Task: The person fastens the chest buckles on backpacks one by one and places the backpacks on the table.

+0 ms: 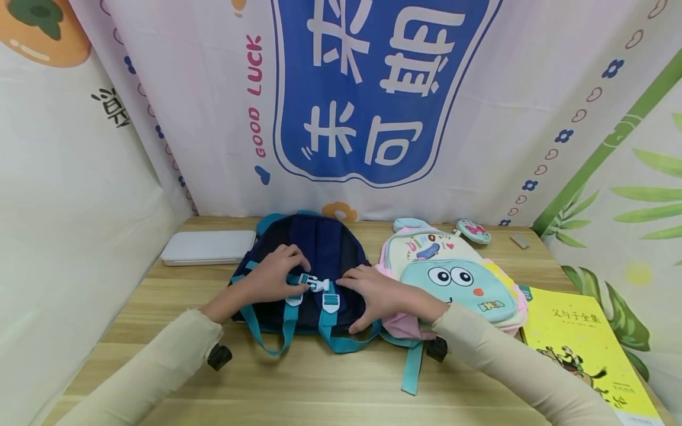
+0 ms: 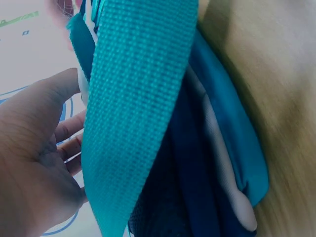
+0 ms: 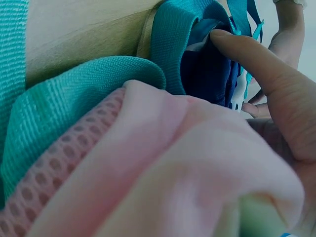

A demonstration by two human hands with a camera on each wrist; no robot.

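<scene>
A navy backpack (image 1: 314,239) lies with its teal straps (image 1: 289,325) and white buckle (image 1: 318,284) facing up. My left hand (image 1: 274,275) is over its left half, with the thumb by the buckle's left end and the fingers bent loosely above. In the left wrist view, a teal strap (image 2: 138,98) hides some of that hand's fingertips. My right hand (image 1: 375,293) rests at the backpack's right side, fingers and thumb spread apart. Its thumb (image 3: 229,42) touches the backpack near a strap loop in the right wrist view.
Right of the backpack lies a pink and blue cartoon bag (image 1: 453,278), its teal strap (image 1: 412,370) hanging forward. A yellow book (image 1: 581,337) is at the far right, a white flat case (image 1: 209,246) at the left. A small grey block (image 1: 519,240) sits near the back curtain.
</scene>
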